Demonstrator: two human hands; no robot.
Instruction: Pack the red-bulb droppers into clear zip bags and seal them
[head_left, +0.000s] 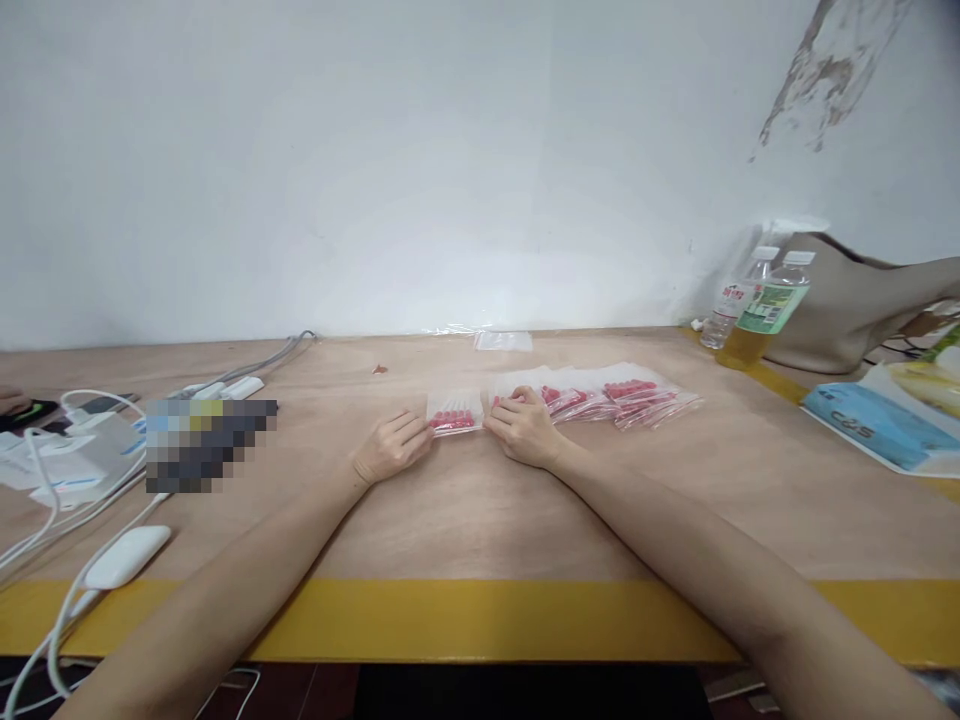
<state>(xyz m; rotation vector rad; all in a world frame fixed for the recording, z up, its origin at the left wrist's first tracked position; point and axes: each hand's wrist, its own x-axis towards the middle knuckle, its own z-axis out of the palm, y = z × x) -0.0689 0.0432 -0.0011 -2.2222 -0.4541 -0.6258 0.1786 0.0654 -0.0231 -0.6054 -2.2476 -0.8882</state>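
Note:
A small clear plastic bag [454, 410] with a row of red-ended pieces inside lies on the table between my hands. My left hand [396, 445] is closed, its fingertips at the bag's left edge. At the right edge, my right hand [523, 430] has its fingers curled and partly covers another bag. Close beyond that hand, a spread pile of similar bags [630, 393] with red pieces overlaps. What the pieces are is too small to tell.
A flat clear bag [504, 341] lies by the wall. To the right stand two bottles [769, 305], a grey-beige bag [825, 300] and a blue tissue pack [881, 425]. White cables, a power bank-like white case [127, 557] and a blurred dark item [210, 445] occupy the left.

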